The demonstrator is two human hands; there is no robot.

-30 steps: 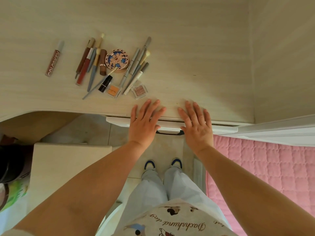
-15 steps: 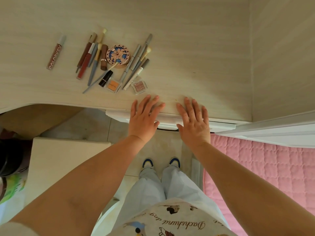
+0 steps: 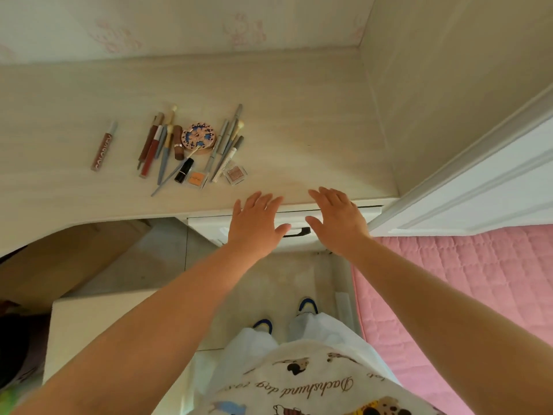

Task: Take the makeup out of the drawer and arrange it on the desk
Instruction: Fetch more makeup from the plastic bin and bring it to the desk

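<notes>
Makeup lies in a loose cluster on the pale wooden desk (image 3: 314,121): a lip gloss tube (image 3: 103,146) apart at the left, several pencils and brushes (image 3: 158,148), a round patterned compact (image 3: 199,139), a black lipstick (image 3: 184,170), an orange eyeshadow pot (image 3: 196,179) and a pink eyeshadow pot (image 3: 235,174). The white drawer (image 3: 206,224) with a dark handle (image 3: 297,232) sits pushed in under the desk edge. My left hand (image 3: 256,224) and my right hand (image 3: 338,220) hover flat in front of the drawer, fingers spread, holding nothing.
A bed with a pink quilt (image 3: 466,295) and a white headboard (image 3: 478,181) stands at the right. A pale stool (image 3: 98,327) is at the lower left under the desk. A side panel (image 3: 449,85) closes the desk on the right.
Both hands have lifted off the desk edge and pulled back slightly in front of the drawer. The camera has tilted up, showing the wall. The makeup has not moved.
</notes>
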